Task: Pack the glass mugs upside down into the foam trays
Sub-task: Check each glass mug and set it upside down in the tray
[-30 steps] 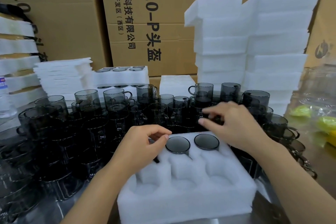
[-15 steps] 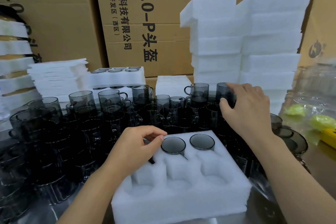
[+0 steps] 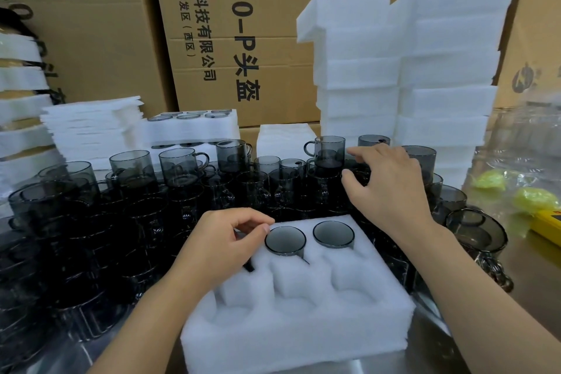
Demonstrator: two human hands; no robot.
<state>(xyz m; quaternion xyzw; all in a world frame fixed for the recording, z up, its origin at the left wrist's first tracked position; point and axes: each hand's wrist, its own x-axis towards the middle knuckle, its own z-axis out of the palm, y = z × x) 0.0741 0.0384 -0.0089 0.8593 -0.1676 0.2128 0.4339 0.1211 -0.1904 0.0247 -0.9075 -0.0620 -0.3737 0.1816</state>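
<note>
- One wide-angle view, worn on the person's head, faces forward and tilts down at the fingers of the left hand (image 3: 221,249) and right hand (image 3: 391,188).
- It sits close: both forearms enter from the bottom edge, and the white foam tray with round pockets (image 3: 303,337) under the fingers fills the lower middle.
- Beyond the fingers it reaches the brown cardboard boxes with black print (image 3: 243,39), whose upright edges lean outward toward the top.

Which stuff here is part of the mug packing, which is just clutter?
In the job: foam tray, middle upturned mug, right upturned mug, loose mugs, spare tray stack, left hand, right hand.
Lying about: cardboard boxes, yellow items in plastic.
</note>
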